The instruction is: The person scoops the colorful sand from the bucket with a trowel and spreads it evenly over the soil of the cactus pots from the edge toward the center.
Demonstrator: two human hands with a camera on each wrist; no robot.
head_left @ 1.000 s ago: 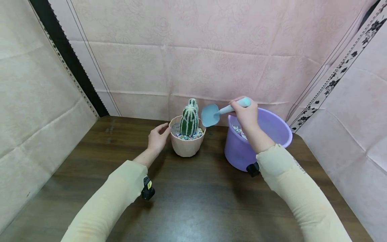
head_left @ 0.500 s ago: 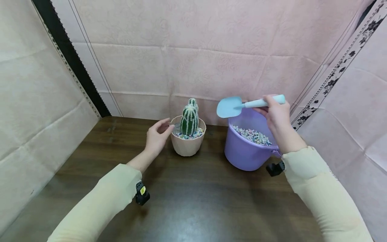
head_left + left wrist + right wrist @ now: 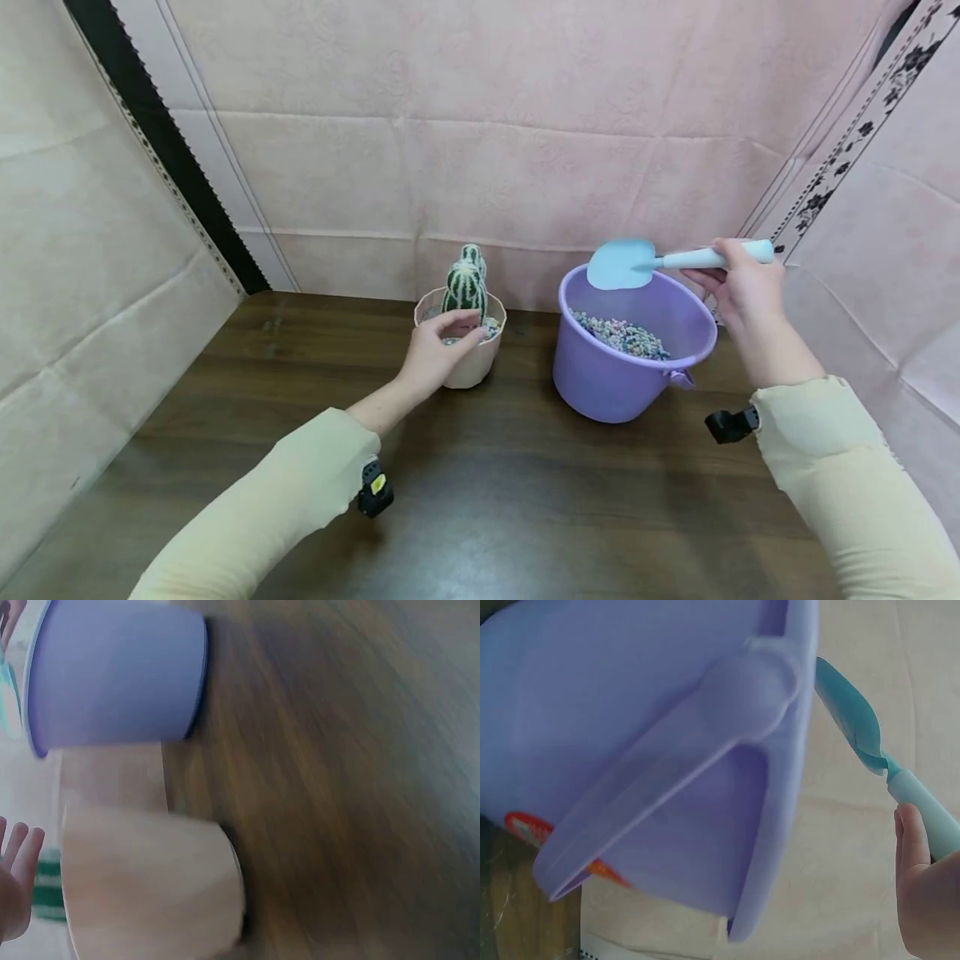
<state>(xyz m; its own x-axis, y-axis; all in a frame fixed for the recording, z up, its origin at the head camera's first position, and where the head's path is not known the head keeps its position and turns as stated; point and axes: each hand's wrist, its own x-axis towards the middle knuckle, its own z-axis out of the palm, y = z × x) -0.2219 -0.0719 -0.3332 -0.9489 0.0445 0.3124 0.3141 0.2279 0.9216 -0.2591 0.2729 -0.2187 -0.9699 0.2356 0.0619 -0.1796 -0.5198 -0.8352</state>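
Observation:
A green cactus (image 3: 467, 287) with white stripes stands in a beige pot (image 3: 474, 367), with small coloured pebbles (image 3: 491, 331) around its base. My left hand (image 3: 441, 346) hovers in front of the pot, fingers relaxed with nothing held, covering part of the rim and the cactus's lower part. On the right, my right hand (image 3: 750, 287) grips the handle of a light blue toy shovel (image 3: 622, 264). Its blade overlaps the back rim of the purple bucket (image 3: 603, 396) in the head view. Pebbles (image 3: 626, 337) also fill the lower part of that bucket.
Both containers stand near the back of a dark wooden table (image 3: 510, 508). Behind it hangs a pale pink cloth (image 3: 450, 150), with more cloth at both sides. The bucket's handle (image 3: 652, 787) hangs down on its outside.
My right hand has carried the shovel rightward from beside the cactus to over the bucket. My left hand has left the pot's left rim and moved right, in front of it.

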